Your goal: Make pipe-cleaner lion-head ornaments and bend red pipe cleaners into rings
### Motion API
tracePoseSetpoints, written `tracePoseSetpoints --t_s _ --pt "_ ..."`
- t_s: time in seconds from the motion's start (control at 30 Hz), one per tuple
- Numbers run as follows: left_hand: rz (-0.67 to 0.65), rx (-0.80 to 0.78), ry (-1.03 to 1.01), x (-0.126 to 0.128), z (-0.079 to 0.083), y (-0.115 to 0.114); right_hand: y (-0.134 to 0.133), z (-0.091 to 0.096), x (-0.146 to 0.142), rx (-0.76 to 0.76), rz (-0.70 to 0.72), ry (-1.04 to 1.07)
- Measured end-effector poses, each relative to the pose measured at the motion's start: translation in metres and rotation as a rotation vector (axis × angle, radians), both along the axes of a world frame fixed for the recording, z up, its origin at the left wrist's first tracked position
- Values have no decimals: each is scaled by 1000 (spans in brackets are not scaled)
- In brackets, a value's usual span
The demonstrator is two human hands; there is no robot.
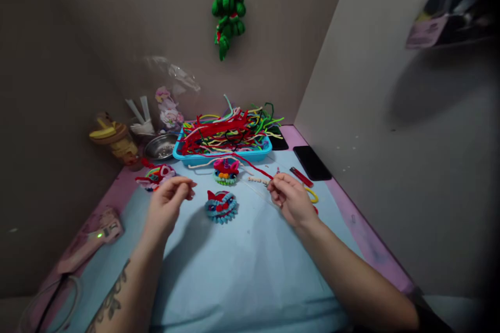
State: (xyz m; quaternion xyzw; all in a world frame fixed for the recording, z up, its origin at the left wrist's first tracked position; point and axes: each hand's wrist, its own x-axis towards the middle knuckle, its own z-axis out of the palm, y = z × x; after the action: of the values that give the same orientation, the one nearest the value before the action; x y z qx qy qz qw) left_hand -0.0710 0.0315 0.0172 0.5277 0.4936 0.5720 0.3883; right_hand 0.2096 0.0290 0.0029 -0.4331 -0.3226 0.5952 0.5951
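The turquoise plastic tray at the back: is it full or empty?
Full: tangled red, green and yellow pipe cleaners heap above the turquoise tray's rim.

— What do you have on the bench (351, 218)?
— A light blue sheet (250, 270) covers its pink top. At the far edge stands a blue tray (219, 157) full of pipe cleaners, with a metal bowl (161, 146) on its left and a black phone (311, 162) on its right. A pink glue gun (91, 239) lies at your left.
— And nearer to you?
— A blue and red craft piece (221, 206) lies between your left hand (170, 203) and right hand (291, 200).
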Motion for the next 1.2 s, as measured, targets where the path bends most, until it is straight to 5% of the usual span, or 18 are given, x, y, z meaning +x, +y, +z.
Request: tracePoseSetpoints --t_s 0.17,0.27,0.5,0.67,0.77,0.9,1.2 --pt "-217 -238 142 37 27 -1 -5 30 -18 6 170 14" --pt "-323 -271 75 55 29 0 -10 36 -38 0 252 -66" --pt "-174 -291 -277 67 -4 -6 -11 5 -55 24 290 -124" --pt "-105 -382 -452 64 -9 -13 -3 -11 -38 95 0 -161" --pt "-145 -423 -463 64 -8 -18 -5 -9 -35 87 -55 10" --pt "-169 -458 -456 64 -7 -20 -12 0 -39 14 49 294" --pt "-212 -469 -410 67 -13 -21 -22 4 -44 47 69 148"
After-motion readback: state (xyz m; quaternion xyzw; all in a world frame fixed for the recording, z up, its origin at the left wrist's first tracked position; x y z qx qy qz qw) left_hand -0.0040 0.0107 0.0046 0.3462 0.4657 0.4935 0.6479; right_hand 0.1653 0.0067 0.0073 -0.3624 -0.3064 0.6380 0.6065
